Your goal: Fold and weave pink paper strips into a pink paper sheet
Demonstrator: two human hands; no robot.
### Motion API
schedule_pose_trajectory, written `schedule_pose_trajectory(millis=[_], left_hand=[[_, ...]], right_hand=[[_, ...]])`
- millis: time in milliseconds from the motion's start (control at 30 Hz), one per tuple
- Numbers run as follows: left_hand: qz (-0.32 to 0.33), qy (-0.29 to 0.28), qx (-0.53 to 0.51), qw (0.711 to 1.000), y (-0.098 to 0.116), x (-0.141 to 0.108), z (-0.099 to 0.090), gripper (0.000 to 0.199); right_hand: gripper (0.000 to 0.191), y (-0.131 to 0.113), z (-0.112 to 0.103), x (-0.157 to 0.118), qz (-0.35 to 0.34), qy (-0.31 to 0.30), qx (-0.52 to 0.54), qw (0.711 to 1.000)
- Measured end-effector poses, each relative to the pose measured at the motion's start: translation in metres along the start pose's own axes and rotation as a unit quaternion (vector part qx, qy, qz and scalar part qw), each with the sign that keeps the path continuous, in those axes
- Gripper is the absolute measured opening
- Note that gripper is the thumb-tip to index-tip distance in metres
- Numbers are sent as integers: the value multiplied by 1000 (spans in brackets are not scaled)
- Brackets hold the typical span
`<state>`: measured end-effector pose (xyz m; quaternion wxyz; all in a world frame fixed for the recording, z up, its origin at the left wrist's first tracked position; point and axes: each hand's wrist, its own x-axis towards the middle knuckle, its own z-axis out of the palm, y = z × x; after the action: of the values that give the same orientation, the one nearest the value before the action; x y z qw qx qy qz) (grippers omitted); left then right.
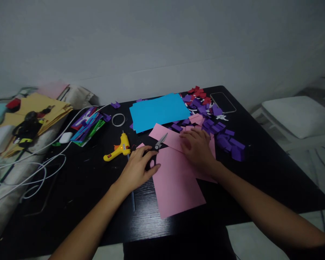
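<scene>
As the black worktop (260, 180) spreads before me, the pink sheets (176, 184) lie overlapped near its middle, closer to me than the blue sheets (158, 112). My right hand (196, 146) rests over the pink layers' far part, fingers bent; whether they pinch paper, I cannot tell. My left hand (137, 164) has thumb and forefinger apart at the handles of the scissors (160, 142), their grip unclear. Handling this well, I judge, calls for light, even pressure so layers neither slide nor crease, blades kept clear of skin.
</scene>
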<state>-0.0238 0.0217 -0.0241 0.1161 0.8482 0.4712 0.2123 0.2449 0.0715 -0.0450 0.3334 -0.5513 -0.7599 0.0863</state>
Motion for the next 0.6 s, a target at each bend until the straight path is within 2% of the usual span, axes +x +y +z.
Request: schedule_pose_trajectory(millis=[133,300,400,467,533,600], left_hand=[[-4,0,-8,1000,5,1,0,42],[-11,8,-17,1000,7,1,1,37],[-15,9,-14,1000,7,2,1,33],[-12,10,-13,1000,7,3,0,30],[-16,16,-5,1000,8,3,-4,25],[-37,15,27,999,9,3,-10,19]], right_hand=[[15,0,0,2,7,-4,5,1000],[19,-6,-6,2,23,21,7,1000],[18,-12,-11,3,31,59,77,995],[17,-17,-13,3,47,74,163,983],[18,-22,-13,2,105,85,258,957],[35,-25,-13,0,171,59,347,920]])
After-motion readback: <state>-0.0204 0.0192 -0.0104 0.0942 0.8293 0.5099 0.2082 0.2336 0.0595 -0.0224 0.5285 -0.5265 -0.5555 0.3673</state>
